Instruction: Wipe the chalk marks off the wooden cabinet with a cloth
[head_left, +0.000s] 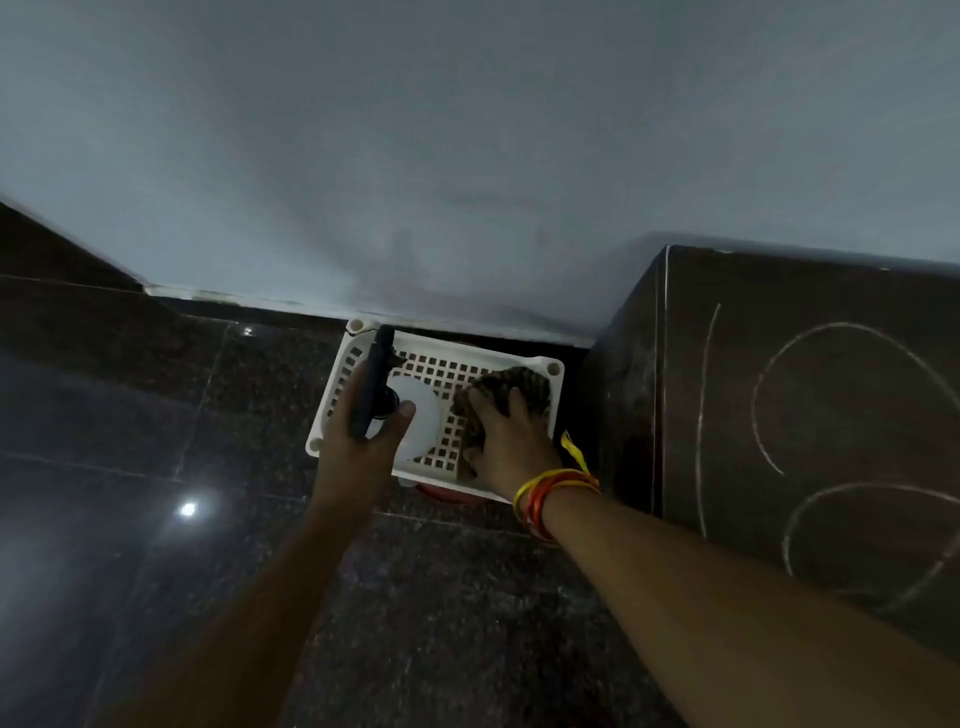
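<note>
It looks like a room in a home: dark polished floor tiles, a plain grey wall and a dark wooden cabinet against it.

Cabinet cut by right edge; cloth partly under right hand.

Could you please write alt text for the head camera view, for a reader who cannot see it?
A person's right hand presses on a dark cloth in a white basket on the floor, while the left hand grips a spray bottle. To the right, a dark wooden cabinet bears curved chalk marks.
</note>
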